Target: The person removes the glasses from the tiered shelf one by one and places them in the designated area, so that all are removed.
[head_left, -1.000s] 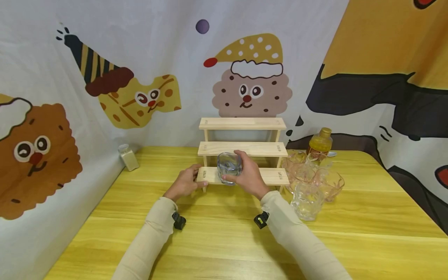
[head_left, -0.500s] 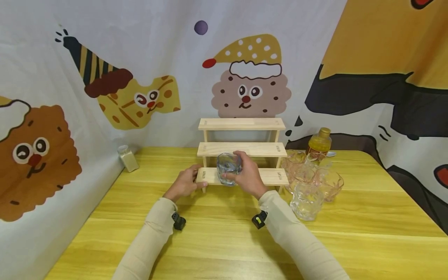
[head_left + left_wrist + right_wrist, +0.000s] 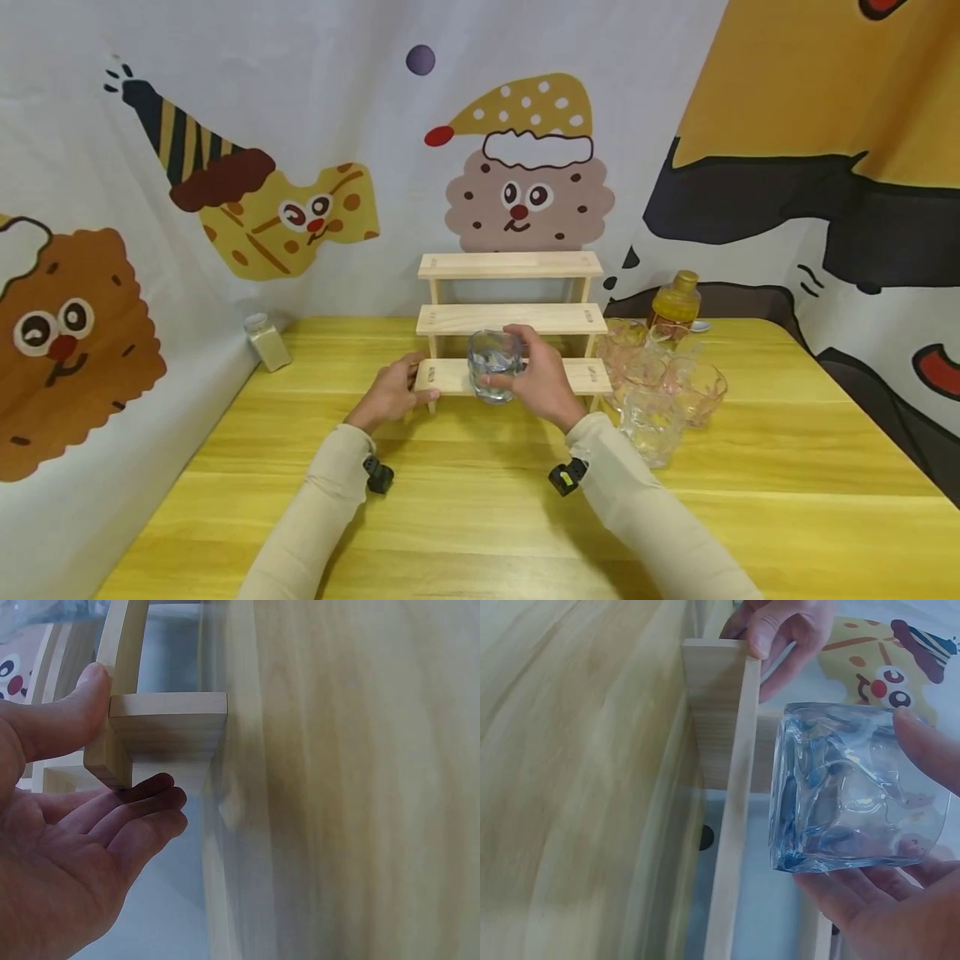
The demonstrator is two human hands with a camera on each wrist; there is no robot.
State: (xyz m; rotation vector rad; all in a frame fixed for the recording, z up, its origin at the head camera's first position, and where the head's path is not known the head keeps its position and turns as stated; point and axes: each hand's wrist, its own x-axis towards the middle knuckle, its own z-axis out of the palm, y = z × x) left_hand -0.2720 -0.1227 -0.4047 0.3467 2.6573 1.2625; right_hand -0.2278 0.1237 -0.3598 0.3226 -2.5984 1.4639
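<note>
A clear, faintly blue drinking glass (image 3: 491, 362) is in my right hand (image 3: 546, 379), thumb on one side and fingers round the other. In the right wrist view, a small gap shows between the base of the glass (image 3: 847, 787) and the board of the lowest step. That step belongs to a three-tier wooden display stand (image 3: 510, 319). My left hand (image 3: 390, 392) holds the left end of the lowest step. The left wrist view shows its thumb on top of the board (image 3: 124, 645) and the other fingers on the underside, near the leg.
Several clear and pinkish glasses (image 3: 701, 392) stand close together to the right of the stand. Behind them is a yellow bottle (image 3: 675, 302). A small jar with pale contents (image 3: 267, 343) stands at the table's far left, by the printed cloth (image 3: 337, 75).
The glass in my right hand has shifted slightly to the right and nearer over the lowest step. My left hand keeps its hold. The head view has turned a little.
</note>
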